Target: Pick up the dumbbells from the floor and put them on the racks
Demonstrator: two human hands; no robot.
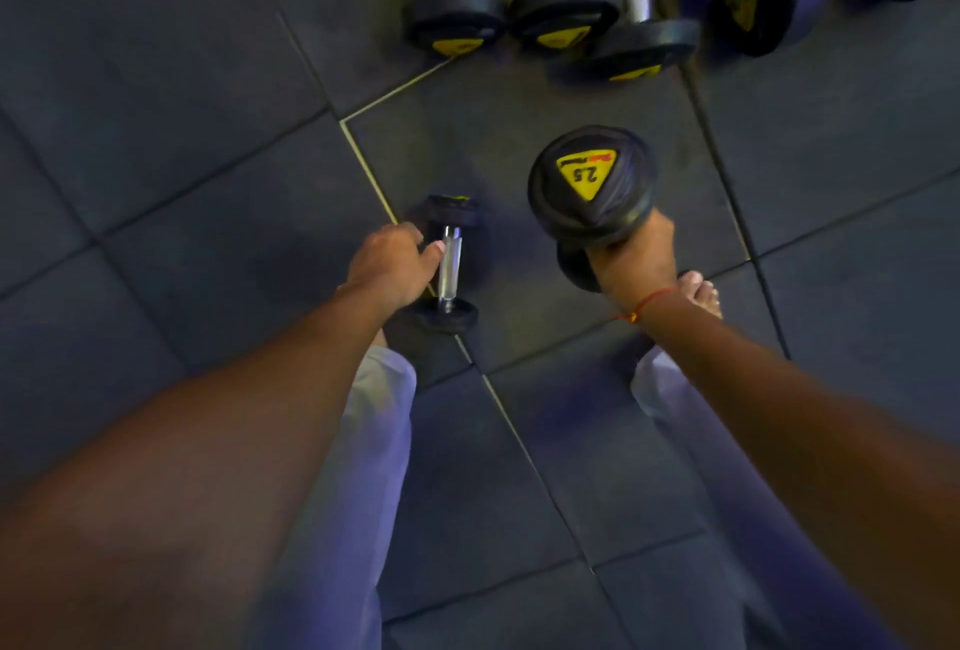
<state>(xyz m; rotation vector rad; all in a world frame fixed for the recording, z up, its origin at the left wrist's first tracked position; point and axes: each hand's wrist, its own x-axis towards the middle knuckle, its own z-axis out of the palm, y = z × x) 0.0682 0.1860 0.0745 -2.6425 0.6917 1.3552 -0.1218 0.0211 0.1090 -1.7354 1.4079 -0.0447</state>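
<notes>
a: right hand (636, 259) is wrapped tight round a black dumbbell (592, 186), stood on end, top face up at us. yellow triangle label reads "2.5", red brand word too blurred to read.

b: and the left hand (389, 264)?

a: fingers curled at the chrome handle of a second small dumbbell (449, 264) on the floor (208, 129), long axis running away from us; grip not closed round it.

b: others?

a: four more dumbbells (556, 10) on the floor at the top, yellow labels unreadable.
</notes>
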